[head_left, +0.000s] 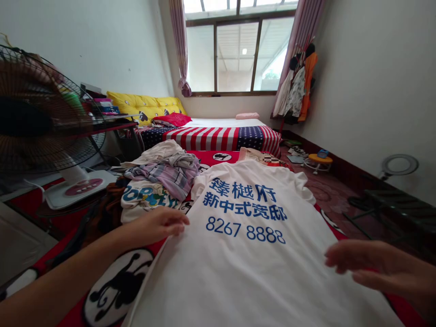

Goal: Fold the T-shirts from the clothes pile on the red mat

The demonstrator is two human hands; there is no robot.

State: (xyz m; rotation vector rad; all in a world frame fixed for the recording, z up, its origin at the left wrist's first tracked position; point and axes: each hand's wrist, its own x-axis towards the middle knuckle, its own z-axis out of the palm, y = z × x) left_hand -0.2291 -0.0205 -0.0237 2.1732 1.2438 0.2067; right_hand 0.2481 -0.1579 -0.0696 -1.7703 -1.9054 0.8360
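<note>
White, soft-looking cloth makes up the T-shirt (238,272), spread out on the red patterned cover (202,156) with its blue lettering (245,208) upward, just beside the clothes pile (163,170); it should be light, limp and hard to damage, creasing easily rather than slipping; the side edges or the shoulder seams look the surest holds; the left hand (163,225) curls loosely at the left edge, though whether its fingertips pinch fabric I cannot tell; the right hand (371,263) is spread wide, thumb apart, by the opposite edge.
</note>
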